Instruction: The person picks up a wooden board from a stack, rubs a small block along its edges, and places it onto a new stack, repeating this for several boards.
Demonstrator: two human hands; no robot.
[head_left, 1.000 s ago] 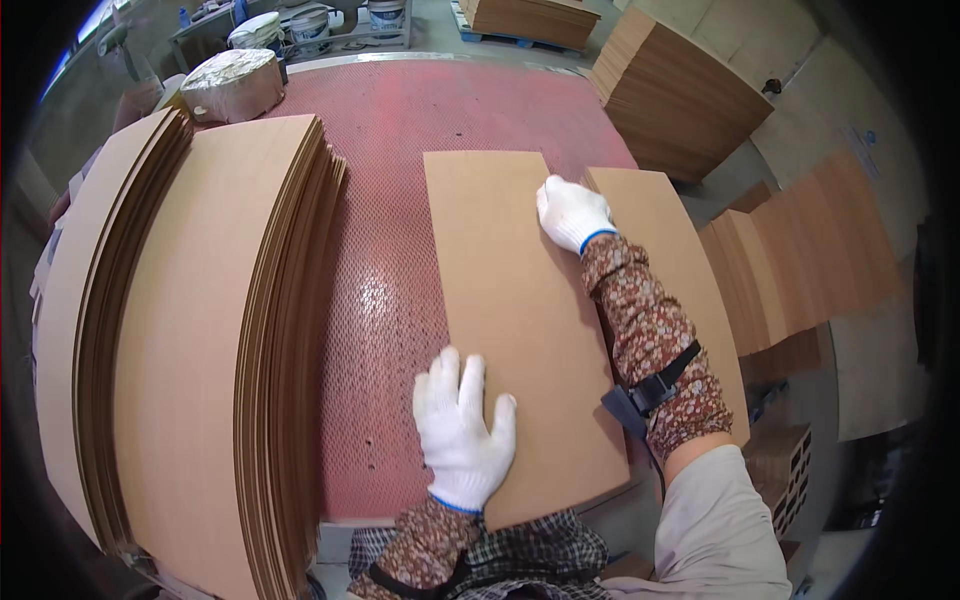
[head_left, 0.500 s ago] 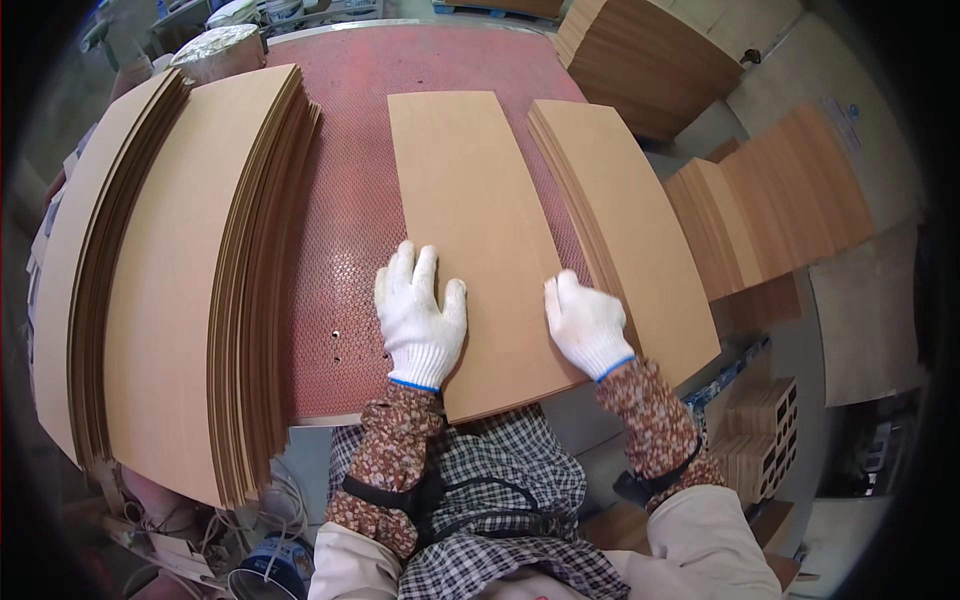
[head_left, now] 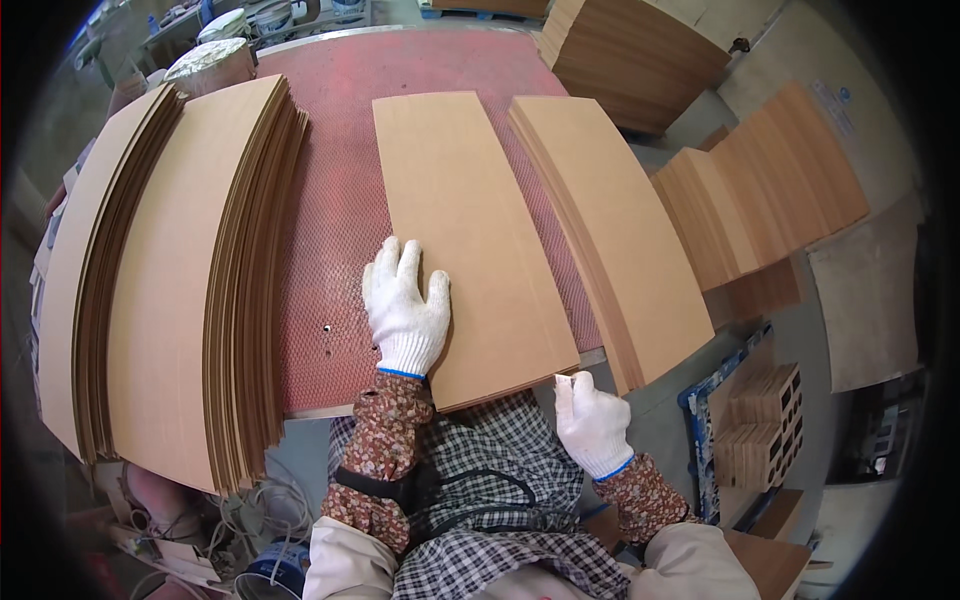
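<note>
A light brown wooden panel (head_left: 470,230) lies lengthwise on the red, mesh-patterned tabletop (head_left: 335,200). My left hand (head_left: 408,310), in a white knit glove, rests flat with fingers extended across the panel's left edge. At the panel's near right corner, just off the table's front edge, is my gloved right hand (head_left: 592,420). Its fingers are closed, pinching a small pale flat piece (head_left: 564,384), mostly hidden, whose kind I cannot make out. To the right, a stack of similar panels (head_left: 620,230) stands close beside the single one.
Two taller panel stacks, one nearer (head_left: 185,270) and one at the far left (head_left: 95,260), overhang the table's front. More boards (head_left: 770,190) stand beyond the right side. Blocks with holes (head_left: 765,425) sit at lower right, and a blue bucket (head_left: 275,570) at lower left.
My right hand has slid along the panel's right edge toward me, from partway up to past the near corner. My left hand stays on the panel. The whole view has shifted slightly.
</note>
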